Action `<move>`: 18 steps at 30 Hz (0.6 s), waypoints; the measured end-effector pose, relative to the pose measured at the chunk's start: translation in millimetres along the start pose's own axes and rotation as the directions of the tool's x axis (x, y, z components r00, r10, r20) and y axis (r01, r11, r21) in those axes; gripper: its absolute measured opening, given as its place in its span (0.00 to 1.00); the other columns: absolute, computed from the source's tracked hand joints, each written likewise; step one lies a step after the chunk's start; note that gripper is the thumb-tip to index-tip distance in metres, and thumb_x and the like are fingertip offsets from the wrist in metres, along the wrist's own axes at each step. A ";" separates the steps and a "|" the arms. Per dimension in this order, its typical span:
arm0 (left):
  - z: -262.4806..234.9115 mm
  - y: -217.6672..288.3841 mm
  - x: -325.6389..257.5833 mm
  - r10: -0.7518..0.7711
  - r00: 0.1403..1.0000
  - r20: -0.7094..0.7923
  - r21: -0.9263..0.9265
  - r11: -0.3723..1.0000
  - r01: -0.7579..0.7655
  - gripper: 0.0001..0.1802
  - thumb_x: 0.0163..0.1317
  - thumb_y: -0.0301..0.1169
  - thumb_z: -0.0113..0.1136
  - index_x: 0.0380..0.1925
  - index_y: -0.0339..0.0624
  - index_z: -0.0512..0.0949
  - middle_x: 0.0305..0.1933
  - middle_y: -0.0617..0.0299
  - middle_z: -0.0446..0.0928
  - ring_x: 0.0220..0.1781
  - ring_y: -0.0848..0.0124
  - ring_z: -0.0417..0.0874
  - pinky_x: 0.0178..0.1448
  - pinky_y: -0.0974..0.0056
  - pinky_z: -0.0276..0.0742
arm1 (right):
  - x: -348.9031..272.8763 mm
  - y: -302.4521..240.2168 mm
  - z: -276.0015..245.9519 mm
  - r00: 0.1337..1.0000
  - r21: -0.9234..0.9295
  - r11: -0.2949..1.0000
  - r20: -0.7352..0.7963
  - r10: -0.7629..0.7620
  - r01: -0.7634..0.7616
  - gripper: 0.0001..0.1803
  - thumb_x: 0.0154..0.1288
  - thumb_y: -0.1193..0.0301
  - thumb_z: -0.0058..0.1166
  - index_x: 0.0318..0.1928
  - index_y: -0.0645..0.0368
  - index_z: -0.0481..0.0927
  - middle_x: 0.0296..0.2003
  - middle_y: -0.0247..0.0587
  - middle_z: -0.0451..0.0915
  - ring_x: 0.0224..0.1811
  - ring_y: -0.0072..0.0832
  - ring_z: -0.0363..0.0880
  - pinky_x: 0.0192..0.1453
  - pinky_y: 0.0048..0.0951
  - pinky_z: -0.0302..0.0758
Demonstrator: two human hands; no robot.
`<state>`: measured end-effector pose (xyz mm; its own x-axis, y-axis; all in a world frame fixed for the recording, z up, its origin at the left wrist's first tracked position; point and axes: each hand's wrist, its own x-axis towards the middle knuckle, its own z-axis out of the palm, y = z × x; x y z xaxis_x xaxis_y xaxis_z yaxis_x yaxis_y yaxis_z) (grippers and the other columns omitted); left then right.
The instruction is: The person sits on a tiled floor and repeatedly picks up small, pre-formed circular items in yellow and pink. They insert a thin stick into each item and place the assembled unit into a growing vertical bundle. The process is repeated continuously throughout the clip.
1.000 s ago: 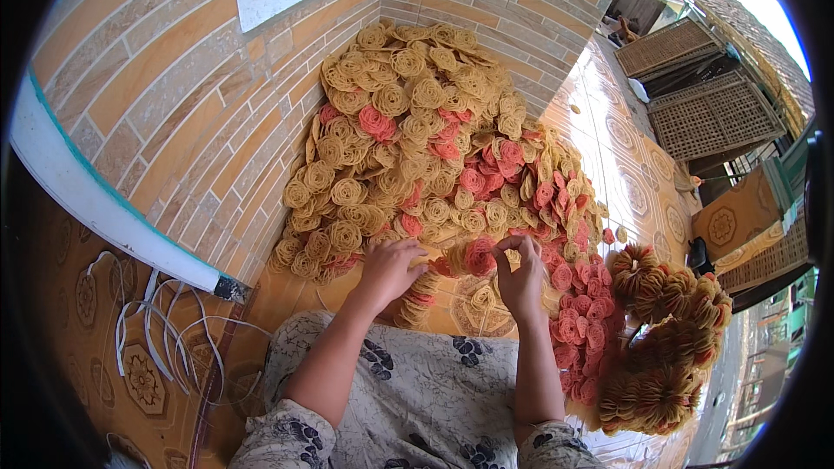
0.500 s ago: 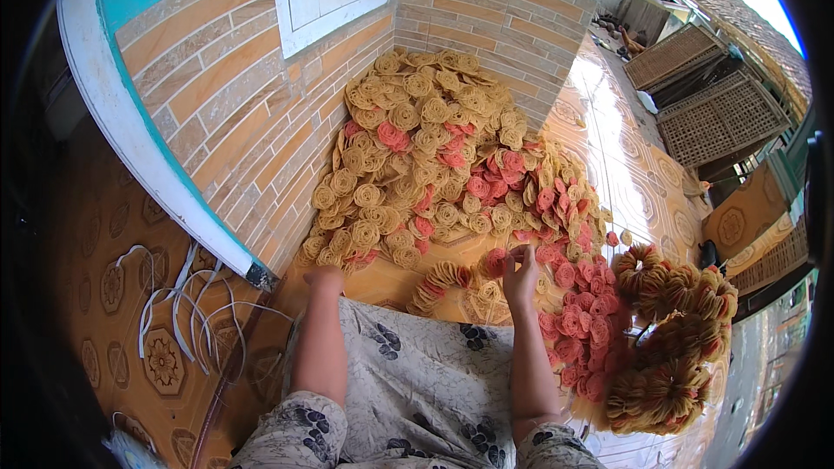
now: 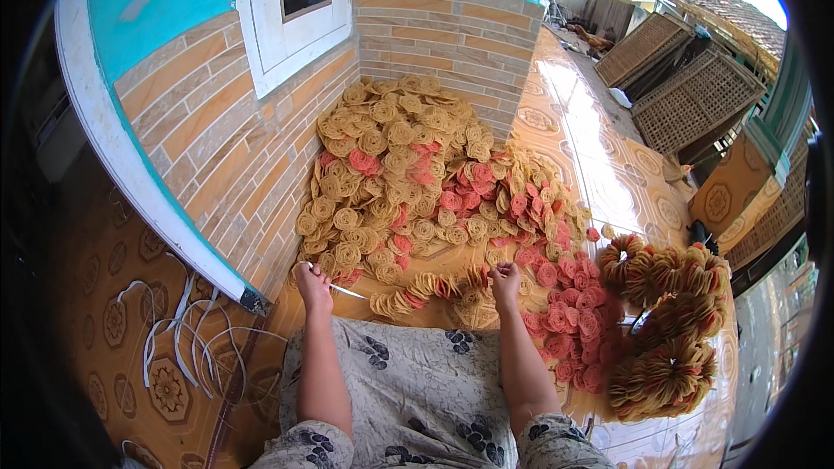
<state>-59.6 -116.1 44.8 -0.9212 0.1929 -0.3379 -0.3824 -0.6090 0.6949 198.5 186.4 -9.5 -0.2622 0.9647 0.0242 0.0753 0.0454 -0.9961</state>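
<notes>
My left hand (image 3: 314,287) is closed in a pinch on the end of a white strip (image 3: 347,293). From there the strip runs right into a row of tan and pink lacy rosette discs (image 3: 417,292), threaded close together face to face. At the row's right end my right hand (image 3: 505,285) has its fingers pinched together; what they hold is too small or hidden to make out. Just beyond both hands lies a big heap of tan rosette discs (image 3: 400,135) mixed with pink ones. Pink discs (image 3: 578,317) are spread to the right of my right forearm.
Finished-looking bundles of threaded discs (image 3: 665,365) stand at the right. Loose white strips (image 3: 187,330) lie on the tiled floor at the left. A brick-patterned wall (image 3: 217,122) borders the heap on the left and back. Woven racks (image 3: 695,91) lean at the far right, near a chicken (image 3: 676,172).
The view has shifted upward. My left hand now shows a white strip in its fingers, and the row of discs lies stretched longer between my hands. My right hand has turned and lowered.
</notes>
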 end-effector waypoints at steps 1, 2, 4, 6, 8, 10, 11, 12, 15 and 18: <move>-1.7 0.3 1.6 -0.006 0.998 -0.061 0.004 1.000 0.007 0.07 0.65 0.37 0.45 0.29 0.52 0.60 0.24 0.70 0.59 0.20 0.77 0.56 0.27 0.70 0.57 | 0.1 -2.8 2.0 1.000 0.009 1.000 0.006 -0.003 0.003 0.08 0.61 0.84 0.53 0.35 0.62 0.68 0.30 0.37 0.73 0.29 0.22 0.75 0.35 0.24 0.76; -5.2 0.7 3.9 0.021 0.997 -0.077 -0.023 0.999 -0.023 0.08 0.64 0.37 0.44 0.29 0.53 0.59 0.24 0.71 0.57 0.20 0.77 0.54 0.26 0.70 0.55 | -1.6 -9.3 3.6 0.999 0.013 0.999 0.004 0.043 -0.043 0.09 0.61 0.85 0.53 0.34 0.61 0.67 0.30 0.37 0.72 0.27 0.21 0.74 0.35 0.23 0.75; -14.0 1.5 12.3 0.033 0.980 -0.197 -0.051 0.998 -0.044 0.08 0.63 0.37 0.42 0.27 0.54 0.57 0.23 0.71 0.54 0.20 0.77 0.51 0.24 0.70 0.52 | -5.8 -38.2 4.4 0.987 0.021 0.989 0.069 -0.147 0.146 0.11 0.59 0.85 0.55 0.33 0.60 0.66 0.29 0.35 0.72 0.27 0.19 0.73 0.34 0.22 0.74; -22.3 1.3 22.7 -0.027 0.958 -0.284 -0.147 0.989 -0.015 0.09 0.62 0.38 0.42 0.25 0.55 0.56 0.21 0.72 0.53 0.18 0.77 0.51 0.22 0.69 0.48 | -11.9 -90.1 0.8 0.974 -0.048 0.981 0.134 -0.181 0.189 0.13 0.57 0.84 0.57 0.32 0.59 0.66 0.26 0.32 0.71 0.27 0.17 0.72 0.32 0.20 0.71; -29.7 -1.2 28.9 -0.115 0.929 -0.351 -0.227 0.973 0.035 0.10 0.60 0.38 0.42 0.22 0.55 0.55 0.18 0.72 0.52 0.16 0.77 0.50 0.21 0.68 0.48 | -24.8 -155.9 -6.9 0.924 -0.114 0.937 0.241 -0.296 0.330 0.14 0.57 0.83 0.60 0.32 0.60 0.66 0.29 0.36 0.77 0.32 0.17 0.75 0.35 0.21 0.73; -27.4 -11.5 30.2 -0.178 0.948 -0.265 -0.296 0.950 0.096 0.10 0.61 0.37 0.41 0.24 0.54 0.54 0.20 0.72 0.50 0.18 0.77 0.49 0.24 0.68 0.50 | -38.5 -222.8 -12.1 0.844 -0.134 0.849 0.264 -0.467 0.511 0.11 0.59 0.84 0.56 0.33 0.60 0.67 0.29 0.35 0.75 0.33 0.19 0.76 0.40 0.22 0.74; -24.7 -16.4 29.1 -0.205 0.950 -0.236 -0.326 0.938 0.121 0.10 0.62 0.37 0.40 0.25 0.54 0.53 0.20 0.71 0.49 0.19 0.77 0.48 0.25 0.68 0.52 | -47.2 -251.1 -16.1 0.778 0.043 0.825 0.306 -0.549 0.564 0.10 0.61 0.84 0.55 0.32 0.60 0.67 0.29 0.35 0.74 0.34 0.19 0.74 0.42 0.22 0.73; -18.6 -24.5 26.0 -0.203 0.953 -0.223 -0.323 0.938 0.124 0.11 0.61 0.37 0.42 0.25 0.53 0.53 0.20 0.70 0.50 0.18 0.76 0.49 0.26 0.67 0.55 | -54.2 -275.7 -19.5 0.809 -0.020 0.836 0.264 -0.525 0.549 0.10 0.61 0.84 0.55 0.32 0.60 0.67 0.29 0.35 0.73 0.34 0.19 0.74 0.42 0.21 0.73; 4.7 -42.9 15.2 -0.227 0.963 -0.143 -0.318 0.932 0.173 0.10 0.61 0.36 0.43 0.25 0.52 0.54 0.21 0.69 0.51 0.19 0.74 0.51 0.28 0.66 0.59 | -71.6 -307.3 -1.2 0.732 -0.103 0.729 0.201 -0.651 0.677 0.07 0.63 0.83 0.51 0.30 0.62 0.68 0.27 0.40 0.77 0.31 0.26 0.80 0.36 0.26 0.76; 16.8 -50.6 -0.9 -0.232 0.973 -0.017 -0.155 0.962 0.226 0.10 0.65 0.37 0.43 0.26 0.51 0.57 0.21 0.69 0.54 0.19 0.74 0.54 0.33 0.64 0.65 | -75.7 -306.0 18.4 0.730 -0.389 0.618 0.343 -0.591 0.683 0.09 0.55 0.87 0.52 0.26 0.63 0.67 0.26 0.44 0.74 0.32 0.36 0.78 0.38 0.34 0.74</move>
<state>-40.6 -72.5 20.7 -0.8062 0.3157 -0.5004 -0.5651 -0.6616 0.4930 177.6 94.8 291.9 -0.5657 0.5884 0.5776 0.2418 0.7881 -0.5661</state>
